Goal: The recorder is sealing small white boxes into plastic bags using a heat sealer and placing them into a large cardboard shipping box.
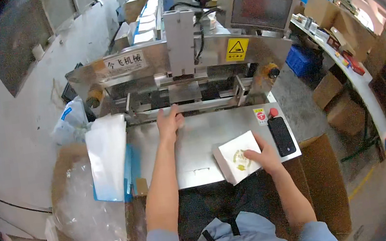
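Observation:
My right hand (263, 156) grips a white square box (235, 150) with a gold print on its top, thumb across the top face. The box is tilted over the front edge of the steel worktop (195, 137). At the far side of the worktop, my left hand (170, 122) reaches to the front rail of a steel machine (120, 74), fingers apart and nothing visible in them. Whether its fingertips touch the rail I cannot tell. Behind the rail, a metal plate (185, 92) sits under the machine's central column (181, 43).
White plastic sheets (108, 147) lie on a blue holder at the left, above a carton of clear film (90, 214). A black phone (281, 135) and red button (273, 112) are at the right. An open carton (327, 180) stands below. A monitor (258, 5) tops the machine.

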Demonstrator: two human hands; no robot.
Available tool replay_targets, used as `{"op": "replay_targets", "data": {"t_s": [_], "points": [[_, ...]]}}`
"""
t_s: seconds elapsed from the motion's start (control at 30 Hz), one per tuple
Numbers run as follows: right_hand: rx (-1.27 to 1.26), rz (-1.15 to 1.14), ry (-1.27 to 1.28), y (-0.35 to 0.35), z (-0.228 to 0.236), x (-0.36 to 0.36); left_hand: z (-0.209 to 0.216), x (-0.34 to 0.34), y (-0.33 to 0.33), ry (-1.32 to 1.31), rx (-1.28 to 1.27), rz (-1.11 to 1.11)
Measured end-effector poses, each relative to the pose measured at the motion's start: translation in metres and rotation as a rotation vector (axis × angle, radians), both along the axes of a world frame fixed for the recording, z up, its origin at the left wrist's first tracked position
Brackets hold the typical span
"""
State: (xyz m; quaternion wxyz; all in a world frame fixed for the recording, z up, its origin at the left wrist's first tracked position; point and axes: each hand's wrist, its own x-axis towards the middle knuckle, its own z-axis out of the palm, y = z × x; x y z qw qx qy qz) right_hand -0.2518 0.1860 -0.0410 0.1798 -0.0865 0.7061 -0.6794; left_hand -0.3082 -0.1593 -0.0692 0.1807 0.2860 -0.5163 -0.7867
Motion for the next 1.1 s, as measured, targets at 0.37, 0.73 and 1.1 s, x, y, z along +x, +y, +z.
{"op": "replay_targets", "data": {"t_s": [0.37,0.73,1.1], "points": [[-0.053,-0.015,-0.025,0.022,-0.010,-0.007,0.085,0.129,0.043,0.110,-0.275,-0.113],[-0.113,0.061,0.173,0.009,0.002,0.020,0.073,0.451,-0.132,-0.550,-1.229,0.639],[0.042,0.195,0.288,0.119,0.073,0.061,0.108,0.187,0.246,0.233,-0.312,-0.699]]}}
